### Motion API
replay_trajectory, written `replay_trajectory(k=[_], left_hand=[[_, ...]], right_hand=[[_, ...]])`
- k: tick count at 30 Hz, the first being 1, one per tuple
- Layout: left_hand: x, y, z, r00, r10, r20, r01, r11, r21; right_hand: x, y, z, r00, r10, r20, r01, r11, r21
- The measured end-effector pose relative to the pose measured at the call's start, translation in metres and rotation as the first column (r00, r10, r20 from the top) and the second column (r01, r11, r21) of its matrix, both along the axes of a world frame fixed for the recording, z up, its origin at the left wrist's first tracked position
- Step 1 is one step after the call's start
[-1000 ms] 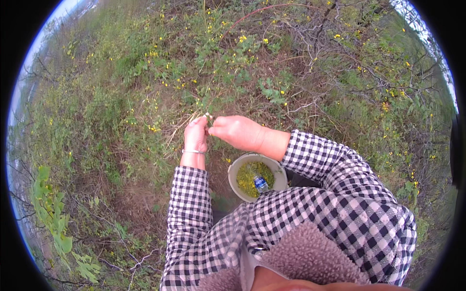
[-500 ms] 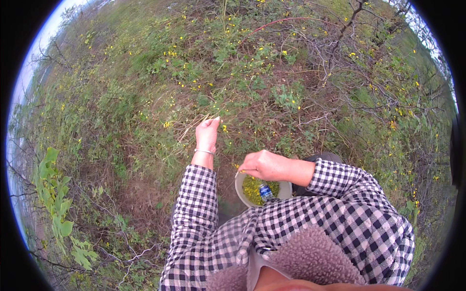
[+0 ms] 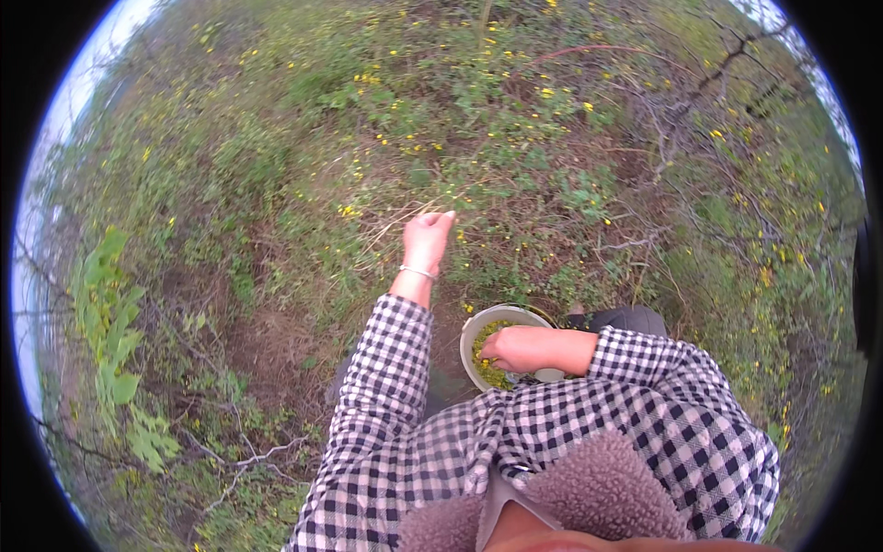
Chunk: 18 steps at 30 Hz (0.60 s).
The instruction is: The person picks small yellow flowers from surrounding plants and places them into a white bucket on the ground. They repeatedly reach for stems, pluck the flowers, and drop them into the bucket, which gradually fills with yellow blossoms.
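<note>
While the left arm reaches forward from the body, its hand [image 3: 427, 242] is raised over the plants, fingers curled in and thumb pointing away; whether anything is pinched there cannot be told. The right arm bends across the front, and its hand [image 3: 521, 350] dips into the pale bucket [image 3: 468, 348], fingers bunched downward at the yellow flowers [image 3: 496, 377] inside; its grip is hidden. One second ago both hands met over the plants; since then the right has come back to the bucket, now mostly covering the bottle seen earlier.
</note>
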<state>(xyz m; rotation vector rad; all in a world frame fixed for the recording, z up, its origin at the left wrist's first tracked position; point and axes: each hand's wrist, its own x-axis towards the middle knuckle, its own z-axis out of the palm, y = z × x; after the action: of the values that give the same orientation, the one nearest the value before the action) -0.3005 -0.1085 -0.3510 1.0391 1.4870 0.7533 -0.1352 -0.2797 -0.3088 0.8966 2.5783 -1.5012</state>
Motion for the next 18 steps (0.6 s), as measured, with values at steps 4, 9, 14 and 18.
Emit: replay_trajectory(k=[4, 9, 14, 18], left_hand=[[-0.018, 0.001, 0.002, 0.999, -0.026, 0.033, 0.028, 0.999, -0.033], [-0.023, 0.017, 0.002, 0.999, -0.043, -0.006, 0.043, 0.999, -0.031], [-0.028, -0.013, 0.011, 0.999, -0.021, -0.036, 0.020, 0.999, -0.037], [-0.025, -0.070, 0.035, 0.998, 0.053, 0.028, -0.055, 0.996, 0.067]], right_hand=[[-0.021, 0.006, 0.005, 0.999, 0.004, 0.037, -0.004, 1.000, -0.006], [-0.025, 0.020, 0.004, 0.998, 0.008, 0.070, -0.006, 0.999, -0.039], [-0.023, -0.008, 0.011, 0.977, 0.068, 0.202, -0.062, 0.997, -0.038], [-0.023, -0.068, 0.019, 0.982, 0.051, 0.179, -0.062, 0.996, 0.056]])
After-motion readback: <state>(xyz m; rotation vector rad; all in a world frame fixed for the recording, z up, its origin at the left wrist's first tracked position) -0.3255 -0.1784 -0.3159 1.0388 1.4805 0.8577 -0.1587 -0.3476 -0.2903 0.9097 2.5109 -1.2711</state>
